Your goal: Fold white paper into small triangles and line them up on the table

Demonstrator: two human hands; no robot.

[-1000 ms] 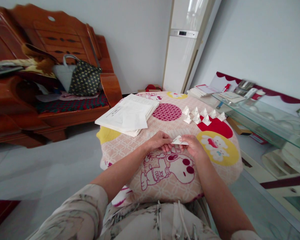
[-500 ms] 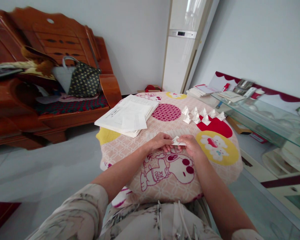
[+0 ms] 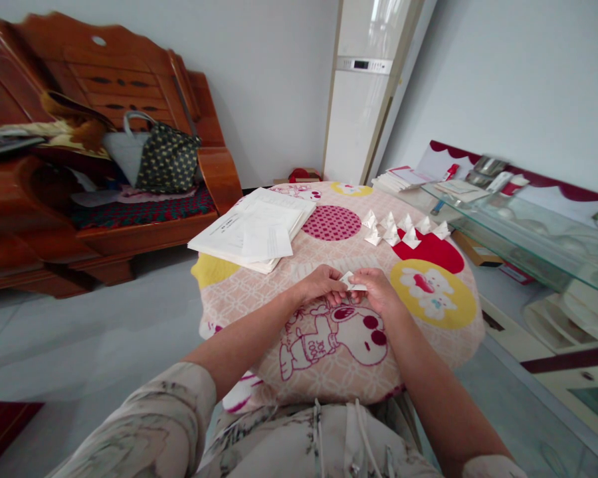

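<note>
Pink tablecloth (image 3: 249, 287) (folded paper (image 3: 357, 287) held above); wooden bench (image 3: 129, 70) left.

Tablecloth (image 3: 349, 260): pale pink ground, white lattice; magenta line-drawn dog (image 3: 361, 338), pink oval with darker spots (image 3: 331, 223), red oval (image 3: 431, 258), yellow oval bearing white bears (image 3: 434, 293). Over tablecloth: small folded piece (image 3: 355, 285), white. On tablecloth: folded paper shapes (image 3: 391, 236), white; paper stack (image 3: 249, 229), white, dark print. Left of tablecloth: sofa (image 3: 139, 58), reddish brown; seat pad (image 3: 144, 211), dark green and red; bag (image 3: 167, 160), black with pale gold motifs. Behind tablecloth: tall unit (image 3: 355, 119), white, tan edging. Near side of tablecloth: clothing (image 3: 274, 445), pale, grey-black print.
</note>
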